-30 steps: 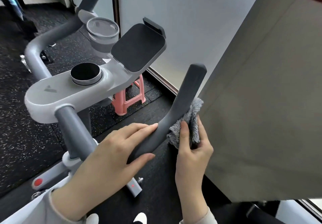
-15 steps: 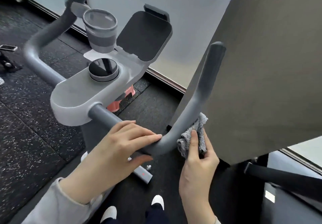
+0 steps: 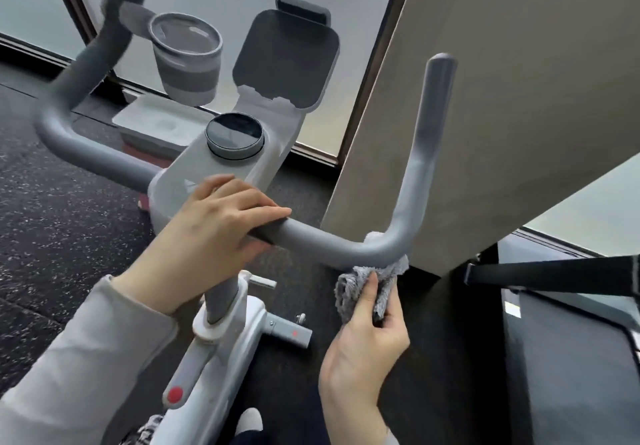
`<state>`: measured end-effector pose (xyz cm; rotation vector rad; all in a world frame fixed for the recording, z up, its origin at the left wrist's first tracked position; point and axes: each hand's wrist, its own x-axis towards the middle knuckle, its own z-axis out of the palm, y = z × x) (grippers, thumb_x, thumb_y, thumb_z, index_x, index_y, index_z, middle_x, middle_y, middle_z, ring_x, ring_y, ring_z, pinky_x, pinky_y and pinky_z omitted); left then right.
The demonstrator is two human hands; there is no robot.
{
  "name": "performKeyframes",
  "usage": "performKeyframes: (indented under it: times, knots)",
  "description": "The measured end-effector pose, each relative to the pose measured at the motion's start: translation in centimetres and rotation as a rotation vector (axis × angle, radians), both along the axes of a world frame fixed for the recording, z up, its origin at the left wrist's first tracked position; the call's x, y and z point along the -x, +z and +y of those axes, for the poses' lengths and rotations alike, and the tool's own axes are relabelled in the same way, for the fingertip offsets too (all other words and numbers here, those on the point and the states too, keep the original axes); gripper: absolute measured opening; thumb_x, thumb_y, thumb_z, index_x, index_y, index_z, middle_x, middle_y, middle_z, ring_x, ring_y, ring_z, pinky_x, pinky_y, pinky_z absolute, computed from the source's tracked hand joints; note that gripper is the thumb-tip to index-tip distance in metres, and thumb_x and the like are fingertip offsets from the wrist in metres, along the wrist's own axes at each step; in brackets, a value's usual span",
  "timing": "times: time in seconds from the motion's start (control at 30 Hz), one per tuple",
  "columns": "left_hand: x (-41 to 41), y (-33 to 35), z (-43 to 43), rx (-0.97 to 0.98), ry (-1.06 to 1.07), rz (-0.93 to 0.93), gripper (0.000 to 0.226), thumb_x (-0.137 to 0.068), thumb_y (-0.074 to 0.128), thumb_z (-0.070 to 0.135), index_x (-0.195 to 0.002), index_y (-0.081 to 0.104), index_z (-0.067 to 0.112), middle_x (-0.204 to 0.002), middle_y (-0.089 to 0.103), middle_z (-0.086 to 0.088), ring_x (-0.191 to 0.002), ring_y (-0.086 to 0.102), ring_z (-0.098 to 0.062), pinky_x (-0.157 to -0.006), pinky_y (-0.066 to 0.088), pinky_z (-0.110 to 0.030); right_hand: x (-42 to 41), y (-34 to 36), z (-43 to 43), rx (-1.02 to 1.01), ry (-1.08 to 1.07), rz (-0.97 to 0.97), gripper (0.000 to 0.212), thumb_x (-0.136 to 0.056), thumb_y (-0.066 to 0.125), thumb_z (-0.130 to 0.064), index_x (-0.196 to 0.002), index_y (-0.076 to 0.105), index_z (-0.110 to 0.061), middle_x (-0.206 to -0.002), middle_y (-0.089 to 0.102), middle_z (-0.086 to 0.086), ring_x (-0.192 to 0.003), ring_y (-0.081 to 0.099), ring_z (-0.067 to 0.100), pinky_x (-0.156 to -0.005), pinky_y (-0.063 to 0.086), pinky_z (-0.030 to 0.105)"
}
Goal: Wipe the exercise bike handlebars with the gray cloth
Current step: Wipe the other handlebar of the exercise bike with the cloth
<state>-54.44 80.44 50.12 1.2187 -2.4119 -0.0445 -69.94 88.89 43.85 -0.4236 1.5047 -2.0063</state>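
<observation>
Cloth (image 3: 367, 288) looks soft and floppy, bunched in the right hand (image 3: 363, 351), pinched under the handlebar (image 3: 346, 247) bend. Left hand (image 3: 214, 226) wraps the bar near the console. Probably easiest gripped wadded up.

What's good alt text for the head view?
A right hand presses a gray cloth under the bend of the exercise bike's right handlebar, while the left hand grips the bar near the console.
</observation>
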Motion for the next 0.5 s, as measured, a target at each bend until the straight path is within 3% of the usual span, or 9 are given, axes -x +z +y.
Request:
performKeyframes:
  times: [0.17, 0.3, 0.43, 0.5]
  knots:
    - [-0.7, -0.5, -0.5, 0.021, -0.057, 0.060, 0.037, -0.064, 0.074, 0.023, -0.101, 0.073, 0.018, -0.095, 0.073, 0.004, -0.088, 0.066, -0.023, -0.097, 0.034, -0.036, -3.4, -0.1, -0.4, -0.007, 0.015, -0.128, 0.025, -0.070, 0.067, -0.040, -0.093, 0.075, -0.034, -0.098, 0.076, -0.012, -0.097, 0.068, 0.003, -0.075, 0.051, 0.013]
    - [-1.6, -0.7, -0.8, -0.003, -0.086, 0.093, 0.041, -0.064, 0.083, 0.015, -0.104, 0.072, 0.014, -0.101, 0.072, 0.000, -0.095, 0.065, -0.023, -0.099, 0.039, -0.042, -6.4, -0.2, -1.8, -0.029, 0.063, -0.220, 0.019, -0.068, 0.071, -0.035, -0.086, 0.077, -0.032, -0.095, 0.077, -0.008, -0.098, 0.069, 0.009, -0.076, 0.053, 0.016]
    - [-1.4, -0.4, -0.5, -0.015, -0.127, 0.148, 0.033, -0.068, 0.075, 0.011, -0.100, 0.072, 0.007, -0.105, 0.070, -0.008, -0.106, 0.061, -0.030, -0.093, 0.046, -0.052, -7.9, 0.1, -2.7, -0.061, 0.095, -0.266, 0.018, -0.071, 0.073, -0.031, -0.086, 0.077, -0.022, -0.097, 0.077, 0.004, -0.104, 0.068, 0.025, -0.095, 0.052, 0.043]
    - [-1.9, -0.3, -0.5, -0.005, -0.121, 0.150, 0.032, -0.068, 0.072, 0.007, -0.100, 0.072, 0.006, -0.110, 0.069, -0.011, -0.110, 0.059, -0.032, -0.092, 0.047, -0.055, -9.0, 0.3, -3.2, -0.075, 0.134, -0.295, 0.015, -0.072, 0.074, -0.027, -0.086, 0.077, -0.020, -0.097, 0.077, 0.006, -0.104, 0.067, 0.028, -0.097, 0.049, 0.050]
